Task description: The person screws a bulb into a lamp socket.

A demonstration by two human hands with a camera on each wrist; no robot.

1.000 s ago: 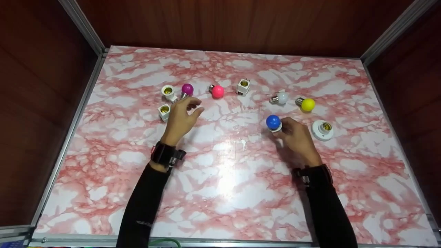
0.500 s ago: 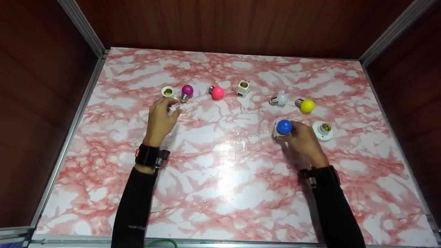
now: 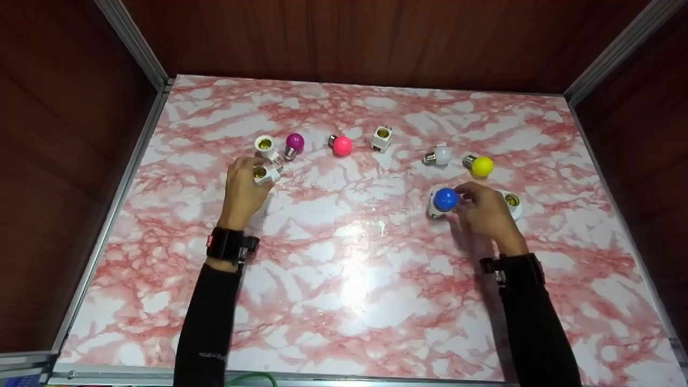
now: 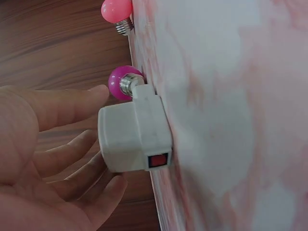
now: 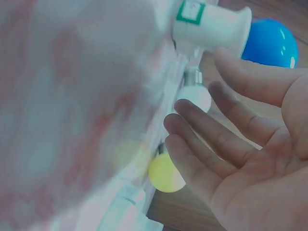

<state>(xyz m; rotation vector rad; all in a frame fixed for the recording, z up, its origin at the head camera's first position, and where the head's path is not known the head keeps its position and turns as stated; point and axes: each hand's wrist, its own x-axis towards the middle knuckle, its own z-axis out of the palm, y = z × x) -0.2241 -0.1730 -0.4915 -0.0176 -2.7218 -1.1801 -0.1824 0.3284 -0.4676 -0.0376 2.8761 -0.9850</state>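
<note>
Since a second ago my left hand (image 3: 242,188) has drawn back leftward from beside the purple bulb (image 3: 294,142), and the blue bulb (image 3: 446,199) in its white holder (image 3: 434,208) has shifted right, with my right hand (image 3: 486,212) moving the same way.

At the far left, my left hand curves loosely around a white square socket (image 4: 125,137) with a red switch (image 4: 158,160); thumb and fingers are parted to either side of it without a grip. Just beyond sits a round-mouthed socket (image 3: 264,144), and just right of that lies the purple bulb. Next comes the pink bulb (image 3: 342,145), then another square socket (image 3: 381,141) near the middle. Further right the white bulb (image 3: 442,156) lies on its side, and nearer me the blue bulb tops its holder. My right hand is beside it, fingers spread and extended, grasping nothing; I can't tell whether my thumb touches the holder. Beyond my hand is the yellow bulb (image 3: 482,166), and the round-base socket (image 3: 512,202) is partly hidden behind my hand.
</note>
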